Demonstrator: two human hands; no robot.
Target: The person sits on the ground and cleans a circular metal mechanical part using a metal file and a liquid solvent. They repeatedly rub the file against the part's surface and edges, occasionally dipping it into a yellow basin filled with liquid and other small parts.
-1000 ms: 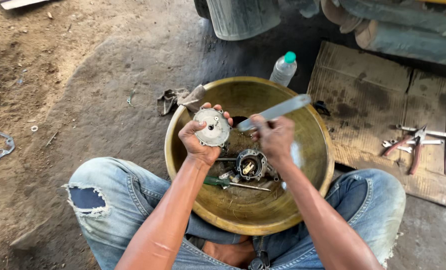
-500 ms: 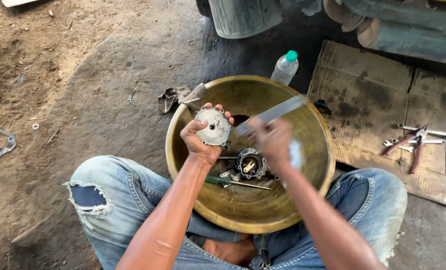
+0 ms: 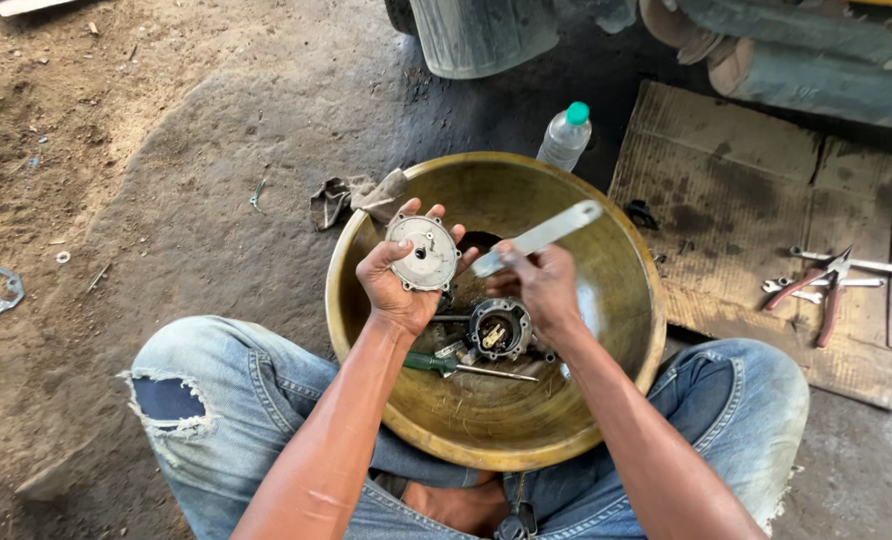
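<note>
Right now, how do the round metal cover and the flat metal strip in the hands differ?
The round cover is a disc with lugs on its rim; the flat strip is long and narrow. The left hand cups the cover, while the right hand pinches one end of the strip. Both are pale grey metal.

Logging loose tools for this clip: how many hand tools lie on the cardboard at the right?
3 that I can make out: red-handled pliers and two wrenches crossing beneath them, all on the cardboard. Overlap may hide more.

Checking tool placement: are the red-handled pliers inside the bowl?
No, the red-handled pliers lie on the cardboard to the right of the bowl, beside some wrenches.
</note>
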